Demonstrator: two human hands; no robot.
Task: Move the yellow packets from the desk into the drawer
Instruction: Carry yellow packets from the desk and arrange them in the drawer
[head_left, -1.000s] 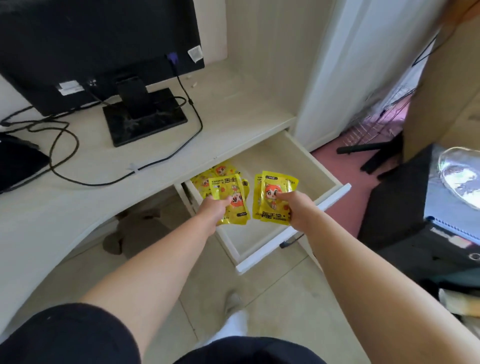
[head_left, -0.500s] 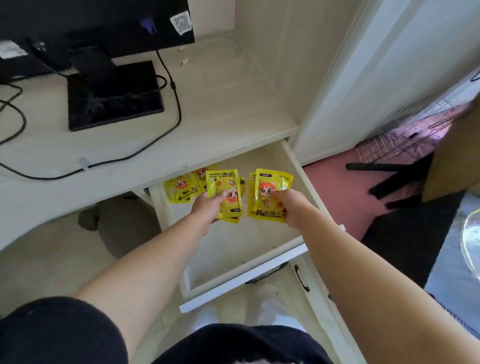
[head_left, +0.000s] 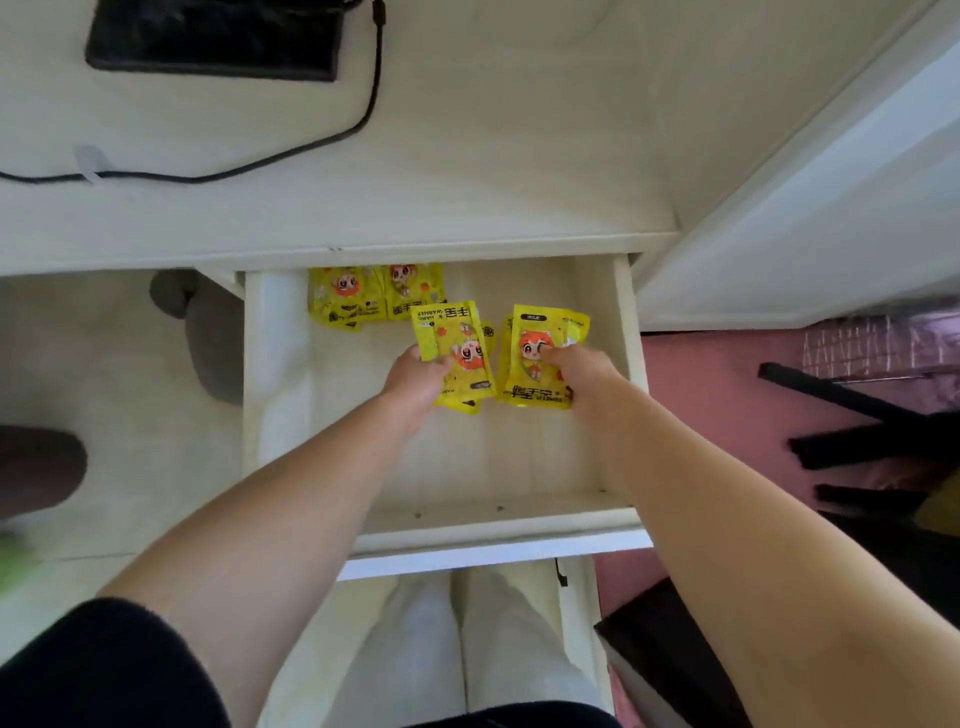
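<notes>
The white drawer (head_left: 493, 525) is pulled out under the desk (head_left: 467, 171). My left hand (head_left: 415, 382) grips a small stack of yellow packets (head_left: 457, 343) with an orange cartoon face, held over the drawer's middle. My right hand (head_left: 584, 371) pinches a second stack of yellow packets (head_left: 535, 353) just to the right of the first. Two more yellow packets (head_left: 363, 299) lie flat at the drawer's back left, partly under the desk edge. Whether the held stacks touch the drawer floor I cannot tell.
A black monitor base (head_left: 213, 41) and a black cable (head_left: 291, 156) lie on the desk. A white cupboard wall (head_left: 805, 218) stands right of the drawer. Black objects (head_left: 857, 415) lie on the pink floor at right. A grey object (head_left: 208, 343) sits under the desk.
The view has tilted down and moved over the drawer. Both hands, each still holding its packets, have gone lower and deeper into the drawer.
</notes>
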